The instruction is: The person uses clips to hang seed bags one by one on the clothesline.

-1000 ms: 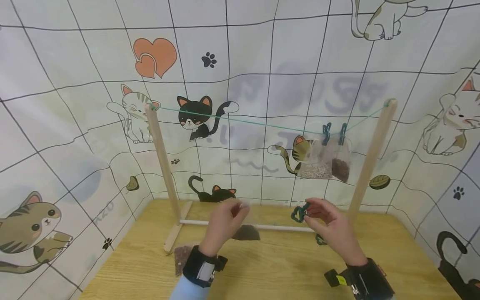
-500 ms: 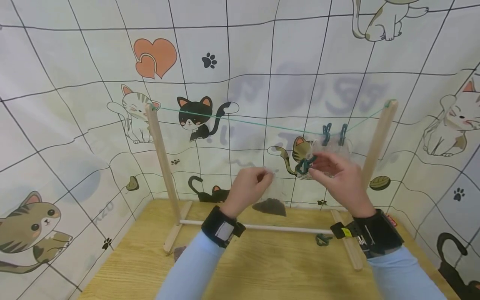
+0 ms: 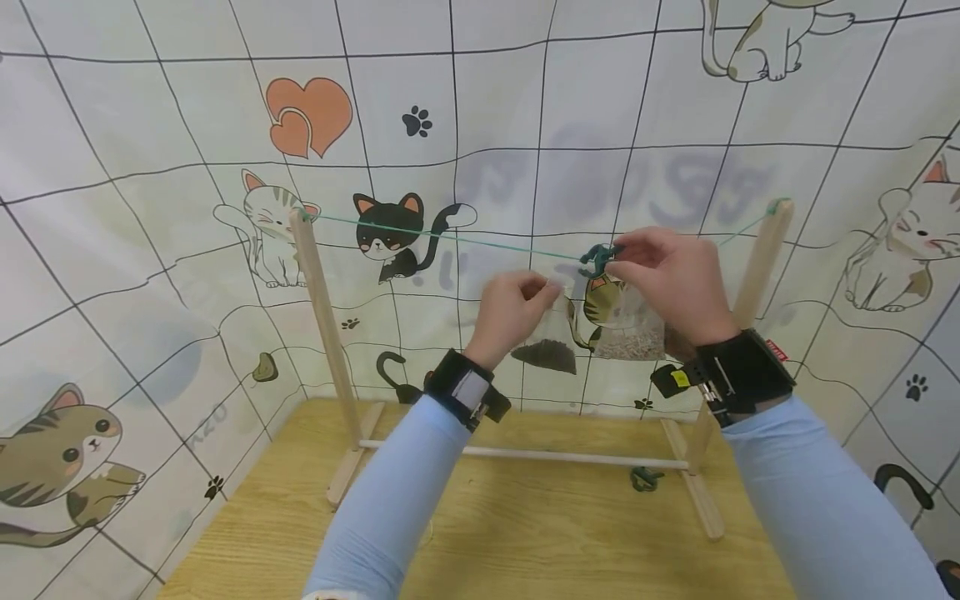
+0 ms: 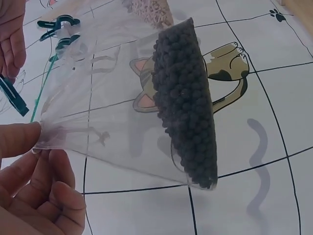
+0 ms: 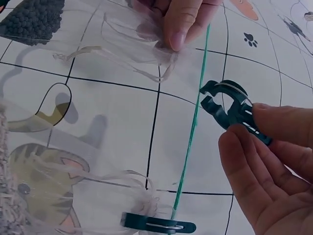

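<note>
Cat-printed sheeting [image 3: 495, 108] backs the wood-grain table [image 3: 525, 533]; a red tag [image 3: 776, 350] on the right wrist strap [image 3: 746, 373] is too small to read. Two sheer bags [image 3: 630, 337] hang from the green line [image 3: 495, 244]; the left hand [image 3: 510, 312] pinches a third, dark-pellet bag [image 3: 546, 356] just below. The right hand [image 3: 675, 271] pinches one green clip [image 5: 238, 111] beside the line, two clips [image 4: 66, 43] fasten the hanging bags, and another clip [image 3: 645, 479] lies on the table.

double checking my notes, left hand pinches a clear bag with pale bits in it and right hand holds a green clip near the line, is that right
Not quite: the clear bag in the left hand has dark pellets in it, not pale bits, as the left wrist view shows. The right hand does hold a green clip near the line.
</note>
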Demonstrator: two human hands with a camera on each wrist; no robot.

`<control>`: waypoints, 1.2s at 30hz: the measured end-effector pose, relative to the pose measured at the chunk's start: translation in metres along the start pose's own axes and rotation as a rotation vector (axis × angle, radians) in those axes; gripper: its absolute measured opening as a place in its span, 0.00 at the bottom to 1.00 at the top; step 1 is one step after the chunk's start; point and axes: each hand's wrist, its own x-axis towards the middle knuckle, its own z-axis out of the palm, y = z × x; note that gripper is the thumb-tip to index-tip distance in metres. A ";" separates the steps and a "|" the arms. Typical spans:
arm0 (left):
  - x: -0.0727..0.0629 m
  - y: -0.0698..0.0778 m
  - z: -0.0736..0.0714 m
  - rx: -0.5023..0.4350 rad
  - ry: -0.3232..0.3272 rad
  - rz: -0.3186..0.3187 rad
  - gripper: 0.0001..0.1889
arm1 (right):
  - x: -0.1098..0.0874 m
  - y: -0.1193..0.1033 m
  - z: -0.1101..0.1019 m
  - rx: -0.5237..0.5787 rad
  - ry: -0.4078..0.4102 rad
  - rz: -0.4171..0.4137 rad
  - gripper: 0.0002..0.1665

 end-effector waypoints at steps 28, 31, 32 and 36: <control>0.022 0.003 0.010 -0.189 -0.010 -0.161 0.10 | 0.026 0.001 0.013 -0.011 -0.309 0.246 0.24; 0.021 0.002 0.010 -0.188 -0.030 -0.171 0.11 | 0.026 0.001 0.013 -0.002 -0.351 0.266 0.29; 0.021 0.001 0.010 -0.186 -0.037 -0.166 0.12 | 0.026 0.001 0.013 0.003 -0.362 0.270 0.30; 0.017 -0.004 0.010 -0.126 -0.085 -0.124 0.14 | 0.024 0.003 0.015 0.018 -0.393 0.272 0.33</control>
